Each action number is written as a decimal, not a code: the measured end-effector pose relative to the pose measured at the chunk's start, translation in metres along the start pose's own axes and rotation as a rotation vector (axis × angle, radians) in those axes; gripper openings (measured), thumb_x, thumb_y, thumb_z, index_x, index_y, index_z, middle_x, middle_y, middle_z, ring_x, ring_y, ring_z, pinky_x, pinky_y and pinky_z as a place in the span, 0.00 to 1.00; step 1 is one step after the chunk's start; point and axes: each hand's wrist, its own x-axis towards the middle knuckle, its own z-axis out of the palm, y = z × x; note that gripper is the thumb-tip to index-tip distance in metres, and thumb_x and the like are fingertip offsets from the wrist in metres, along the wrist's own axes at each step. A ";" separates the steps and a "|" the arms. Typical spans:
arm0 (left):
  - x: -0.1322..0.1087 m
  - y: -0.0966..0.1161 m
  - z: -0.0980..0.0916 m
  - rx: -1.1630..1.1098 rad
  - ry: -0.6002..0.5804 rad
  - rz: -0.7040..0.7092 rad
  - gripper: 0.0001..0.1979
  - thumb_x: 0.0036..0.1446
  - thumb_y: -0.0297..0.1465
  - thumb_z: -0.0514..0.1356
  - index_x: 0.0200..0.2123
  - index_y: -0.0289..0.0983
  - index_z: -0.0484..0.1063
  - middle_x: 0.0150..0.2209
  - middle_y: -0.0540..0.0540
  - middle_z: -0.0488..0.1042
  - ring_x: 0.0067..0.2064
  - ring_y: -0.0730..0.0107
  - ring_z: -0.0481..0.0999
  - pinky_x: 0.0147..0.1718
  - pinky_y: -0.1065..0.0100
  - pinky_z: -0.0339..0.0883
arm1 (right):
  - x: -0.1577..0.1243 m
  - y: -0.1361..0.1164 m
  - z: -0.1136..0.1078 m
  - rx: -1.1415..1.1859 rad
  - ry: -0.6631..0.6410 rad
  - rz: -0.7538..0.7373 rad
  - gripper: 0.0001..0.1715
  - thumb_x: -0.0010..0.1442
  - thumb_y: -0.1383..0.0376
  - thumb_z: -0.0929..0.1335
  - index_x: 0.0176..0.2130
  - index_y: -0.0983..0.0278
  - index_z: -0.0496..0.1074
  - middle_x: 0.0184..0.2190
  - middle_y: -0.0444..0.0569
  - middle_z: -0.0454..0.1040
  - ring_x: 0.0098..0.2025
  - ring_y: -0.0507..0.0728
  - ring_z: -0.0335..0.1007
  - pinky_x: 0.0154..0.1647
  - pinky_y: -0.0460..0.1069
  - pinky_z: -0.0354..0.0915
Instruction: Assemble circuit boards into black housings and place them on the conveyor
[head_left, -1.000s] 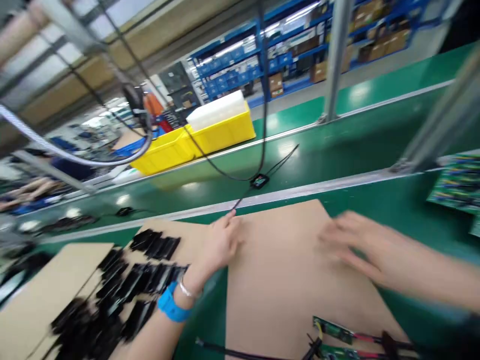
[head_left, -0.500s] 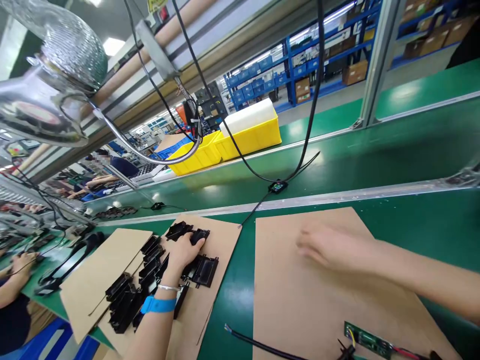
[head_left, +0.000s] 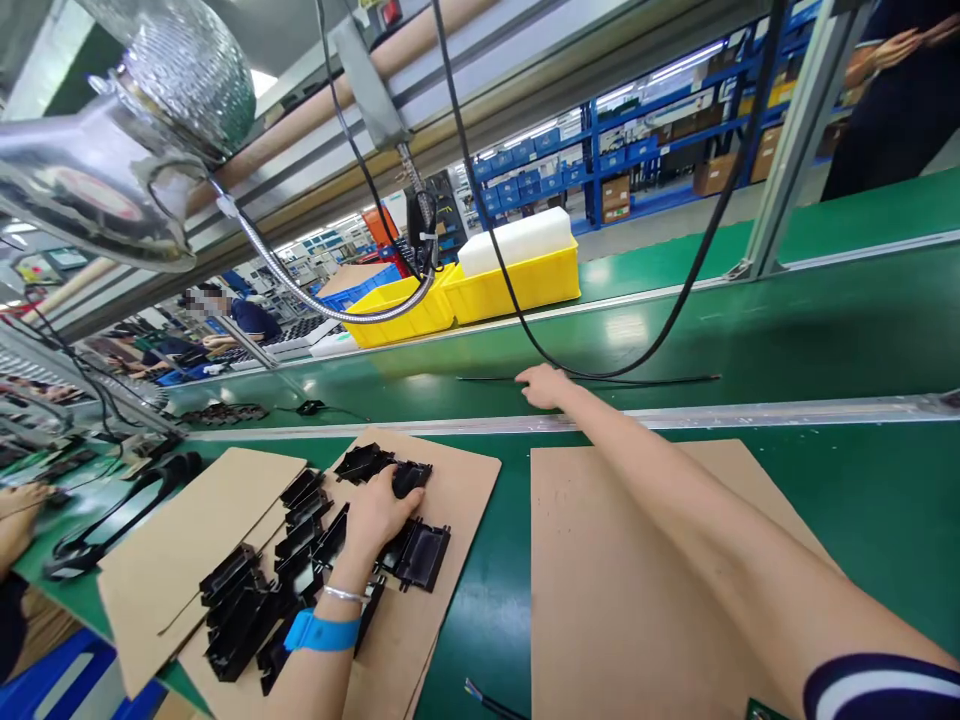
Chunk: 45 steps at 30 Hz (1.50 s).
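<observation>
My left hand (head_left: 381, 508) curls its thumb and fingers around a black plastic housing (head_left: 411, 478) on the brown cardboard (head_left: 469, 480) at the left. Several similar housings lie around and below that hand, among them an open one (head_left: 425, 556) just to its right. My right arm stretches across the right cardboard sheet (head_left: 592, 580). My right hand (head_left: 545, 387) is at the far green strip, fingers bent down at a black cable (head_left: 637, 366); what they grip is hidden. A cable end with bare coloured wires (head_left: 472, 688) lies near the front edge.
A metal rail (head_left: 465, 425) crosses behind the cardboard. Yellow bins (head_left: 517, 285) stand beyond it. A flexible metal hose (head_left: 300, 300) and black cables hang from above. A green circuit board corner (head_left: 761, 710) shows at the bottom. Other people work at the left and stand at upper right.
My right hand has moved from above the right cardboard to the cable on the far strip, covering where a small black box lay. My left hand stays on the housing. The view has shifted.
</observation>
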 end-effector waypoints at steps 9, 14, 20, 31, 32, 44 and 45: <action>-0.069 0.089 -0.037 -0.219 0.044 0.451 0.34 0.53 0.38 0.62 0.61 0.36 0.56 0.53 0.40 0.72 0.54 0.54 0.71 0.54 0.55 0.59 | -0.076 0.078 -0.010 -0.095 0.089 0.181 0.20 0.66 0.59 0.67 0.55 0.64 0.67 0.55 0.54 0.66 0.53 0.63 0.66 0.53 0.63 0.65; -0.119 0.179 -0.025 -0.346 -0.121 0.920 0.35 0.51 0.32 0.62 0.61 0.35 0.55 0.52 0.38 0.71 0.51 0.53 0.70 0.51 0.51 0.58 | -0.165 0.073 -0.033 -0.040 0.005 0.065 0.15 0.67 0.64 0.65 0.52 0.64 0.71 0.55 0.53 0.69 0.55 0.62 0.64 0.55 0.57 0.60; -0.144 0.235 -0.002 -0.419 -0.207 1.098 0.34 0.51 0.29 0.62 0.61 0.30 0.58 0.51 0.34 0.71 0.50 0.49 0.70 0.51 0.46 0.58 | -0.332 0.036 -0.012 0.204 -0.298 -0.177 0.06 0.58 0.62 0.69 0.32 0.62 0.74 0.32 0.45 0.76 0.37 0.56 0.70 0.38 0.48 0.62; -0.177 0.244 -0.046 -0.763 -0.565 0.621 0.10 0.62 0.36 0.53 0.31 0.39 0.69 0.23 0.53 0.68 0.23 0.72 0.66 0.23 0.71 0.56 | -0.356 0.007 -0.005 0.525 0.044 0.013 0.08 0.66 0.71 0.60 0.43 0.61 0.65 0.35 0.43 0.72 0.37 0.53 0.68 0.39 0.48 0.62; -0.176 0.246 -0.044 -0.755 -0.575 0.582 0.10 0.61 0.35 0.53 0.29 0.39 0.67 0.20 0.54 0.65 0.21 0.73 0.63 0.21 0.72 0.52 | -0.353 0.002 -0.001 0.478 0.069 0.052 0.09 0.65 0.72 0.61 0.45 0.62 0.64 0.34 0.44 0.72 0.36 0.54 0.68 0.38 0.48 0.62; -0.139 0.229 -0.030 -0.759 -0.817 0.544 0.16 0.60 0.42 0.57 0.46 0.38 0.68 0.35 0.48 0.74 0.29 0.67 0.77 0.27 0.68 0.67 | -0.324 -0.002 0.024 -0.102 0.099 -0.197 0.08 0.63 0.66 0.66 0.44 0.60 0.68 0.32 0.46 0.69 0.32 0.57 0.68 0.24 0.49 0.49; -0.138 0.226 -0.032 -0.710 -0.756 0.586 0.20 0.56 0.42 0.62 0.49 0.39 0.67 0.41 0.46 0.74 0.36 0.63 0.77 0.33 0.65 0.69 | -0.322 0.004 0.026 -0.073 0.072 -0.182 0.06 0.63 0.65 0.67 0.42 0.60 0.69 0.31 0.45 0.69 0.31 0.56 0.68 0.23 0.49 0.47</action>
